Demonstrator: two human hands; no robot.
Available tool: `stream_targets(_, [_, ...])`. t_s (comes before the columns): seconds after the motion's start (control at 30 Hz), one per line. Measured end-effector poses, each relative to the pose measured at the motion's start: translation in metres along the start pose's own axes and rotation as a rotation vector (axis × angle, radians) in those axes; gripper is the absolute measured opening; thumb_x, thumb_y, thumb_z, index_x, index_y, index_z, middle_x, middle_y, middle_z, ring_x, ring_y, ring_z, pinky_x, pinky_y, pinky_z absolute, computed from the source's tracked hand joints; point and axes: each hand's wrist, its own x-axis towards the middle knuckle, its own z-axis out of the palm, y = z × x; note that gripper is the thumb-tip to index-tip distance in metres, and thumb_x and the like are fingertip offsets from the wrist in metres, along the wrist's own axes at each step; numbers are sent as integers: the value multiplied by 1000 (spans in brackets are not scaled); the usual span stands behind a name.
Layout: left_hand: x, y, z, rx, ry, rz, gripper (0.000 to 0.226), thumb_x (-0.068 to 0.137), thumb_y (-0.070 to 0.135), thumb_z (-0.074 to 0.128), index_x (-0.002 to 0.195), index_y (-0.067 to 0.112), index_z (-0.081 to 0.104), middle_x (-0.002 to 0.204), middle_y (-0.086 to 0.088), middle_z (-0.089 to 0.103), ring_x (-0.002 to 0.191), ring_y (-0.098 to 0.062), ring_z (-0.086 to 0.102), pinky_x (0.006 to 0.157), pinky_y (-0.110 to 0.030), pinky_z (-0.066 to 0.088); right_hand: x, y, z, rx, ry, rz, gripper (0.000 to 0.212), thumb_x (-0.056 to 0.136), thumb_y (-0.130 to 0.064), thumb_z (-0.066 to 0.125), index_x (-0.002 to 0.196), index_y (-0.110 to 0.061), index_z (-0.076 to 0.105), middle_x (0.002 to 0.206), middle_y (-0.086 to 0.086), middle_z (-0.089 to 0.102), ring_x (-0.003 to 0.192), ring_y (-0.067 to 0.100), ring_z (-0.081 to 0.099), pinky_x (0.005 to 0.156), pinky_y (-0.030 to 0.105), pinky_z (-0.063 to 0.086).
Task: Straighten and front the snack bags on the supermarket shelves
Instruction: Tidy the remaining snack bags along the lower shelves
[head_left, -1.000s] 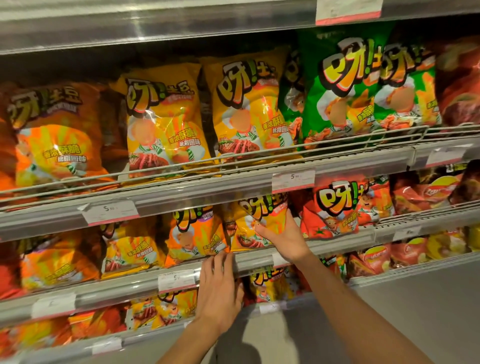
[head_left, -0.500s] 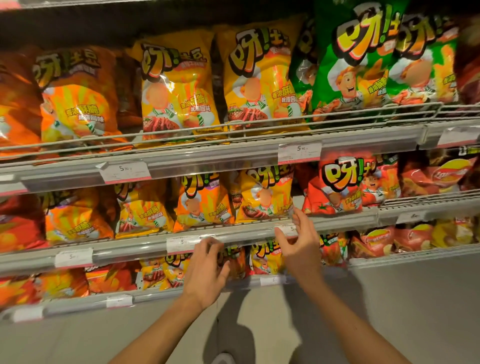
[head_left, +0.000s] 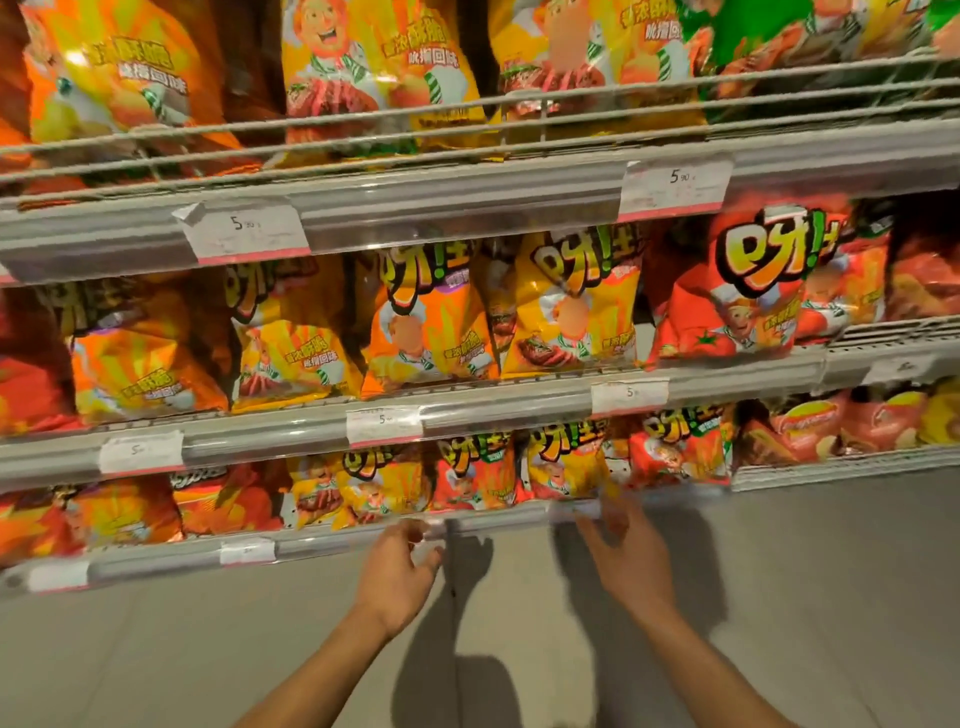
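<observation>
Three shelf rows of snack bags fill the view. The middle shelf holds yellow bags (head_left: 571, 306), orange bags (head_left: 426, 322) and a red tomato bag (head_left: 727, 291). On the lowest shelf stand smaller bags: a yellow one (head_left: 563, 460), a red one (head_left: 470, 475) and an orange-yellow one (head_left: 374, 483). My left hand (head_left: 400, 571) hovers just below the lowest shelf's front rail (head_left: 337, 543), fingers loosely curled, holding nothing. My right hand (head_left: 631, 556) is blurred, fingers spread, reaching up to the rail below the small yellow bag.
Wire guards (head_left: 363, 130) run along the top shelf front. Price tags (head_left: 244, 231) sit in the rails. Other red and yellow snack bags (head_left: 841, 426) fill the right side. A grey floor (head_left: 156, 649) lies below the shelving.
The view has tilted down and closer. Both hands dropped from the middle shelf's rail to the lowest shelf's rail; the right hand let go of the yellow bag it touched a second ago.
</observation>
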Motion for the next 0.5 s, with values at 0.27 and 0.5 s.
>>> stream_targets(0.27, [36,-7,63,-175,89,66,46,88,18,71,129,12,50,115,10,54,109,-2,54,101,-30,43,33,29,-4,-173,32,27,47,88,-34,77,126,-12,60,116,7,69,108,27,65,82,28,45])
stream_targets(0.5, [111,-8,94,-270,245,175,85,63,39,91,128,12,43,119,-4,57,112,-21,56,99,-39,48,92,54,31,7,-37,-69,84,76,-45,85,144,-17,44,142,4,55,133,24,51,108,46,46])
